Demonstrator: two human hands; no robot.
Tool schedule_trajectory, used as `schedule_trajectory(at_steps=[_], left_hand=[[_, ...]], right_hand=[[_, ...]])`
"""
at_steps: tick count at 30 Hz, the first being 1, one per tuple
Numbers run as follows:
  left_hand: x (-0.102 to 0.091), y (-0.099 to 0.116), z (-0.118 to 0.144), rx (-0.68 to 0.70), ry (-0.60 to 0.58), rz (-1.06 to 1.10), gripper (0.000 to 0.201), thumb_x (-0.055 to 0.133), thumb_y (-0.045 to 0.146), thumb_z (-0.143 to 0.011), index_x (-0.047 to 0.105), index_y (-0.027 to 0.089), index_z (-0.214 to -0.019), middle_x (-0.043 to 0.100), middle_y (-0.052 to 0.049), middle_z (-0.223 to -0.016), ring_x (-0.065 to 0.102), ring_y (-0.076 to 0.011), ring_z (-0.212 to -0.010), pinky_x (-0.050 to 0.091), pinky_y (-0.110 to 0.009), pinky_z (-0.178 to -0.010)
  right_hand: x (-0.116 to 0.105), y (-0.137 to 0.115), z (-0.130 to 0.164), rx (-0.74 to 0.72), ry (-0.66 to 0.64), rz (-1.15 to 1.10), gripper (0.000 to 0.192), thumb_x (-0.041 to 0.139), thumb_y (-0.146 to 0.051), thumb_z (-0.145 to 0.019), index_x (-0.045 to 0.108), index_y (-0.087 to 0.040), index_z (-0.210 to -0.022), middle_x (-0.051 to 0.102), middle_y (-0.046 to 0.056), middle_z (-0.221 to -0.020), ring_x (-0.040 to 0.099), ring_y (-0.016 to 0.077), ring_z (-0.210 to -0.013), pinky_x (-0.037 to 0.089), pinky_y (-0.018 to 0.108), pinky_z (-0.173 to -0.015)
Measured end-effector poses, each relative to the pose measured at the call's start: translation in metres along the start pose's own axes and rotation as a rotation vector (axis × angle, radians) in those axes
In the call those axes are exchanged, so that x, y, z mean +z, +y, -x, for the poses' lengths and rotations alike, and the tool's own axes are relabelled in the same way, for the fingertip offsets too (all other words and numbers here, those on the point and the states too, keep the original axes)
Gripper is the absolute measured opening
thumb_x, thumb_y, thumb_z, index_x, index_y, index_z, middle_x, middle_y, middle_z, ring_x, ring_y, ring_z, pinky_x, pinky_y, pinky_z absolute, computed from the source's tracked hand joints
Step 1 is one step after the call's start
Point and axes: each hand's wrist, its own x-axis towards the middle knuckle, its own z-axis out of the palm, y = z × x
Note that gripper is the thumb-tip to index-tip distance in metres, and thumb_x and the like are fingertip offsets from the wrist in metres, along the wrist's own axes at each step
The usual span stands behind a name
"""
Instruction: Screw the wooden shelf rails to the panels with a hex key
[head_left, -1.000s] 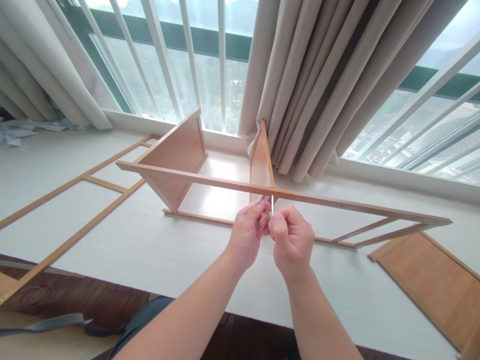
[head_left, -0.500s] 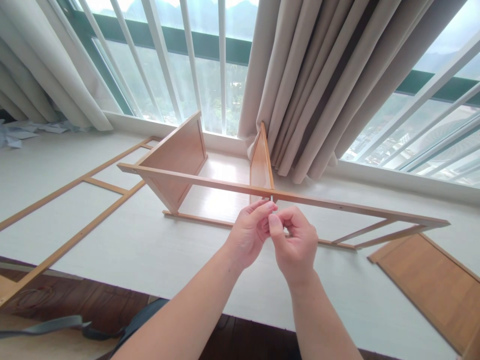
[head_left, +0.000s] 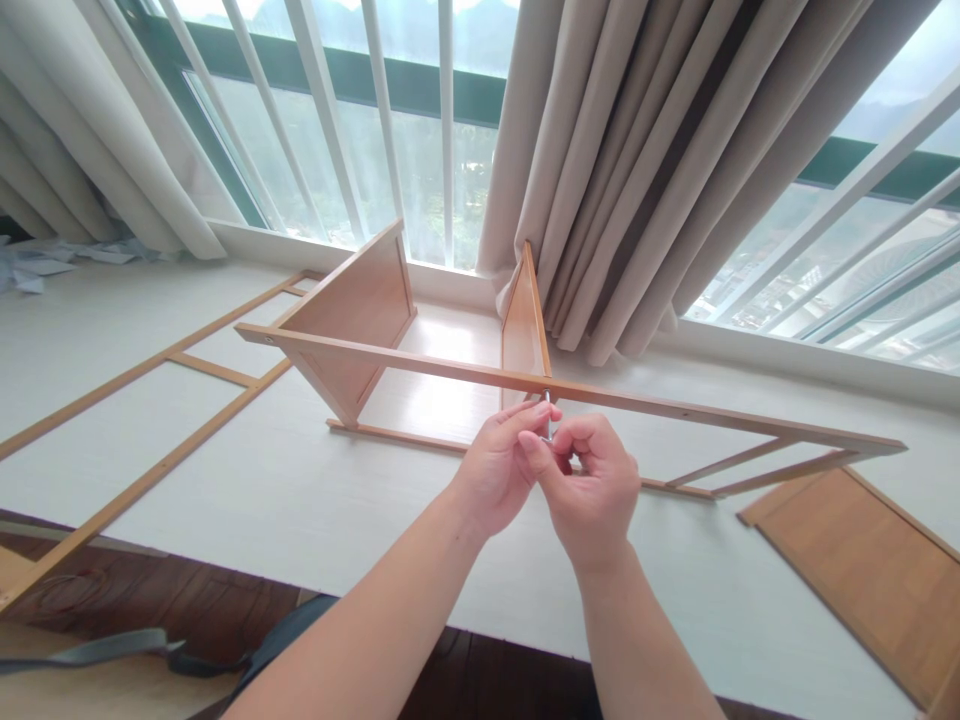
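Both hands are meeting at the middle of the scene, right under the long wooden rail [head_left: 420, 365] of a half-built shelf frame. The left hand [head_left: 499, 470] and the right hand [head_left: 592, 490] are pinching together around a thin metal tool [head_left: 548, 415], probably a small hex key, though too little of it is showing to be sure. Its tip is standing upright into the rail just where the upright divider panel [head_left: 521, 335] is joining it from twelve o'clock, so the fingers of both hands are curling closed on the shaft, seemingly to keep it straight in the fastener.

At ten o'clock from the hands, another upright panel [head_left: 360, 310] is propping the rail's far end, which is holding the frame off the white platform [head_left: 300, 500]. At nine o'clock a flat lattice frame [head_left: 150, 385] is lying on that platform, and at four o'clock a loose wooden board [head_left: 862, 570] is resting flat, near but apart. Beige curtains [head_left: 637, 170] are hanging at twelve o'clock, brushing the divider.
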Motion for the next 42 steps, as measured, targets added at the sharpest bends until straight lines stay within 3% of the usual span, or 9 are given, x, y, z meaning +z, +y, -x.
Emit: schedule_trajectory(at_steps=[13,42], left_hand=[[0.001,0.001,0.0,-0.038,0.038,-0.022,0.025,0.088,0.032,-0.075,0.071,0.013,-0.079,0.059,0.001,-0.07,0.057,-0.0101,-0.063,0.047,-0.022,-0.061],[0.005,0.0,0.003,-0.016,0.075,0.024,0.023,0.087,0.029,-0.074,0.07,0.014,-0.078,0.059,0.001,-0.071,0.058,-0.0112,-0.066,0.045,-0.022,-0.061]], right_hand=[[0.0,0.004,0.0,-0.062,0.01,0.041,0.035,0.084,-0.029,-0.083,0.051,-0.023,-0.075,0.049,-0.009,-0.058,0.045,0.0084,-0.051,0.041,0.021,-0.05],[0.001,-0.006,-0.002,0.04,-0.003,0.054,0.034,0.081,-0.038,-0.086,0.053,-0.023,-0.075,0.049,-0.008,-0.06,0.043,0.0093,-0.052,0.04,0.022,-0.049]])
